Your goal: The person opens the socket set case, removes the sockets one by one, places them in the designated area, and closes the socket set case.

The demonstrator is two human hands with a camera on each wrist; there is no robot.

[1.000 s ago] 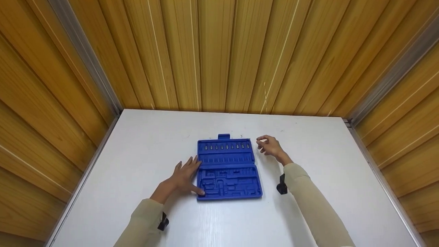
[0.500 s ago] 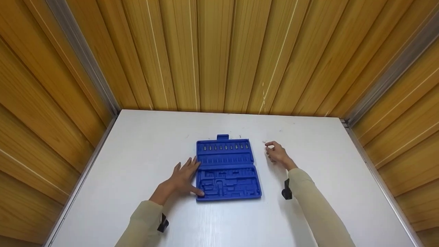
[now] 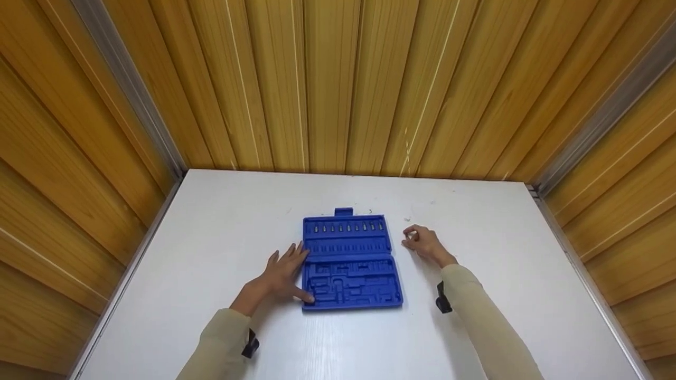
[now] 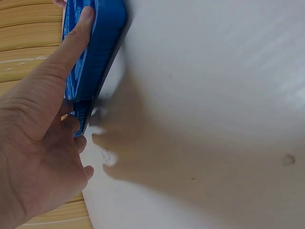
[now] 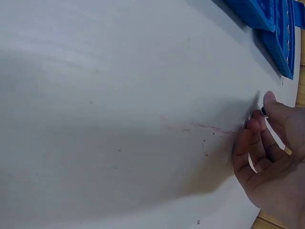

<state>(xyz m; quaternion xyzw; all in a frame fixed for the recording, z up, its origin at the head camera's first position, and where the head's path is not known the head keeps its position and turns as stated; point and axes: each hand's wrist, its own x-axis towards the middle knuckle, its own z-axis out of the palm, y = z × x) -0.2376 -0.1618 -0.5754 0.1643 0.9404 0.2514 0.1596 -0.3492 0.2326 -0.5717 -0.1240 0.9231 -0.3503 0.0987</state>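
A blue plastic tool case (image 3: 351, 256) lies unfolded flat on the table, its moulded slots facing up. Several small metal bits (image 3: 348, 228) stand in a row along the far half. My left hand (image 3: 281, 275) rests against the case's left side with fingers spread; its thumb (image 4: 76, 40) lies over the near left corner. To the right of the case, my right hand (image 3: 426, 245) pinches a small dark metal piece (image 5: 264, 111) between thumb and fingertips, low over the table. Most of that piece is hidden by the fingers, and I cannot tell its exact kind.
The white table (image 3: 253, 203) meets wood-patterned panels (image 3: 327, 84) at the back and sides. A latch tab (image 3: 344, 211) sticks out from the case's far edge. Small marks and scratches (image 5: 209, 128) show on the tabletop near my right hand.
My right hand first moved right, away from the case's far right corner, then came slightly nearer the user and back left. The small piece now shows between its fingertips. My left hand stayed put.
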